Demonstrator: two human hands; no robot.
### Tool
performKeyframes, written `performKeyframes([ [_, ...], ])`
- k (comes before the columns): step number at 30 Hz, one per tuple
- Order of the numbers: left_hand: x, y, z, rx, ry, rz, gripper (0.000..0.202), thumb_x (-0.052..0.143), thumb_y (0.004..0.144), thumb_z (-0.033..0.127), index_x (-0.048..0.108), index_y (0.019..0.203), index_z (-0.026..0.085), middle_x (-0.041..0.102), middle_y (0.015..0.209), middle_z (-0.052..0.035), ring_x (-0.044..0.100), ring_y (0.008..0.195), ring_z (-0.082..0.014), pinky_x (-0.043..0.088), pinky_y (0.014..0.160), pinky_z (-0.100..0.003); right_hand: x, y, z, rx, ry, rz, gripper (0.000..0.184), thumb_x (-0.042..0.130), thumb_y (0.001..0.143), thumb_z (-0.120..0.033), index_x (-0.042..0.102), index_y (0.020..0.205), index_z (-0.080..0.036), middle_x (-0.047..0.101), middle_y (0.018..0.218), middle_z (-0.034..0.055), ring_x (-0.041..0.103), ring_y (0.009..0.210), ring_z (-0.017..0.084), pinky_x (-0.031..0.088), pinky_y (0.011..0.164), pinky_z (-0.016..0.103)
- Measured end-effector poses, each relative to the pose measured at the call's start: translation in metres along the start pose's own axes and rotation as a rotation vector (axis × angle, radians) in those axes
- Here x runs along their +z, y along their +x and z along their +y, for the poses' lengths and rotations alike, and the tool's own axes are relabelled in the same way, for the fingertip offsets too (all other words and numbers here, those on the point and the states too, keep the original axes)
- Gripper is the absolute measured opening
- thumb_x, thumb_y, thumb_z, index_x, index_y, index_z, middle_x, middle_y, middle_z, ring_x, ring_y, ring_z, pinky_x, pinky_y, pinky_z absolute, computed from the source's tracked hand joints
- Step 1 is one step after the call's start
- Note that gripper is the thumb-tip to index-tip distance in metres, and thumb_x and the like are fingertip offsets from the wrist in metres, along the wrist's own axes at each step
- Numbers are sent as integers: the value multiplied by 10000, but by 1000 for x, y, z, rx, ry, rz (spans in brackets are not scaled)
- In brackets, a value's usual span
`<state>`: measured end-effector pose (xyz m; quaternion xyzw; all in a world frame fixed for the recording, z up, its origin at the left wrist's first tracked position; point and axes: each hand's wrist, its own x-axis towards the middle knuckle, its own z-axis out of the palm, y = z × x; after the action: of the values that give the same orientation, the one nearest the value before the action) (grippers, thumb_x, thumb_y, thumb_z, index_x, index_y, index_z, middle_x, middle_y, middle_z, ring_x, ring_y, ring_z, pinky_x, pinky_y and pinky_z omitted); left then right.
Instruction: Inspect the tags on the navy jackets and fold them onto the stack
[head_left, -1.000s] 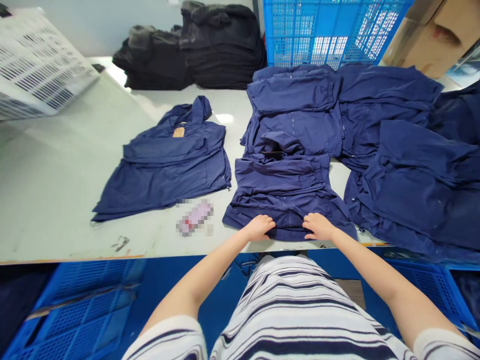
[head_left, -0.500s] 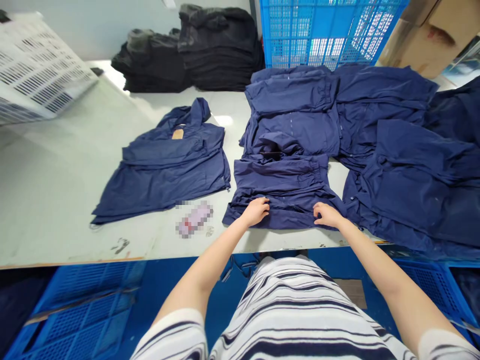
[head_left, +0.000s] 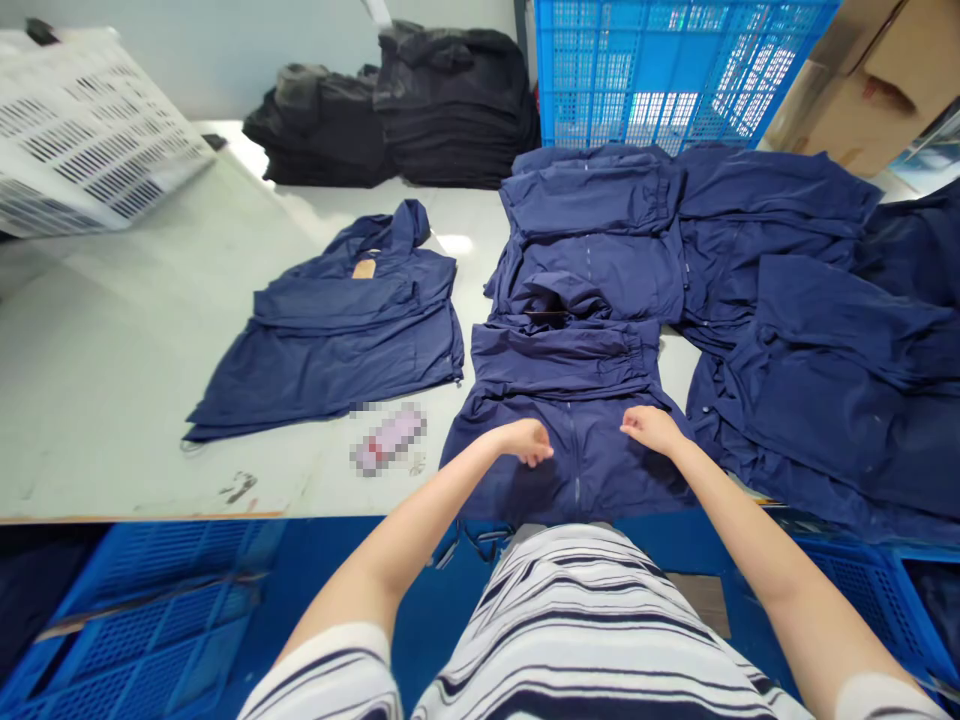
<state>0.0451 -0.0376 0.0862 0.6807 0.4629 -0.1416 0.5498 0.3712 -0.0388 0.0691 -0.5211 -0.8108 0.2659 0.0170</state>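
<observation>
Your fingers point(head_left: 540, 452) are curled narrow on both hands, the left hand point(head_left: 529, 441) and right hand point(head_left: 651, 428) each pinching the cloth of the navy jacket point(head_left: 581, 475) either side of its zip. That jacket lies front-up at 6 o'clock on the table point(head_left: 112, 380), its hem hanging over the near edge. A folded jacket point(head_left: 337, 340) lies at 10 o'clock, a navy pile point(head_left: 825, 360) at 2 o'clock and a blue crate point(head_left: 660, 70) at 1 o'clock.

The room is bright. Light shines through the blue crate point(head_left: 675, 90) at one o'clock. The table point(head_left: 112, 380) has a white shiny spot near twelve. Edges look bent. One small patch point(head_left: 386, 440) is blurry
</observation>
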Motion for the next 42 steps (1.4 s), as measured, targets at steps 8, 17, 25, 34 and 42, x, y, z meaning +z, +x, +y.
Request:
performKeyframes([
  [8,17,17,-51,-317,474,785,975,638,745,653,233,1537,255,101,1617,-201,72,1461,-461,204,1019,-767,37,17,26,215,-392,84,610,491,923,-429,349,1496,-275,212,1605,149,199,1446,413,306,1024,693],
  [17,63,-16,-67,-325,538,704,737,553,812,650,452,1422,249,374,1506,-224,357,1344,-450,288,1004,-688,54,-30,22,184,-344,89,478,414,950,-505,561,1346,-281,540,1406,146,542,1224,328,477,920,464],
  [25,-23,36,-24,-208,466,949,548,406,928,512,482,1392,231,440,1457,-166,332,1370,-360,284,1077,-558,28,41,17,232,-334,297,490,409,967,-424,454,1434,-283,442,1490,137,414,1338,345,349,1049,561],
  [34,10,42,-48,-234,482,782,665,472,892,573,378,1478,273,276,1580,-150,195,1437,-423,235,1083,-628,51,13,22,266,-368,180,512,406,958,-487,486,1418,-278,351,1556,108,400,1346,383,426,980,547],
  [42,-90,47,-43,-390,668,885,944,756,683,231,282,1499,186,301,1549,-194,254,1428,-361,217,1148,-508,-17,99,10,218,-408,210,845,702,784,-424,310,1505,-222,304,1567,148,208,1446,344,257,1118,547],
])
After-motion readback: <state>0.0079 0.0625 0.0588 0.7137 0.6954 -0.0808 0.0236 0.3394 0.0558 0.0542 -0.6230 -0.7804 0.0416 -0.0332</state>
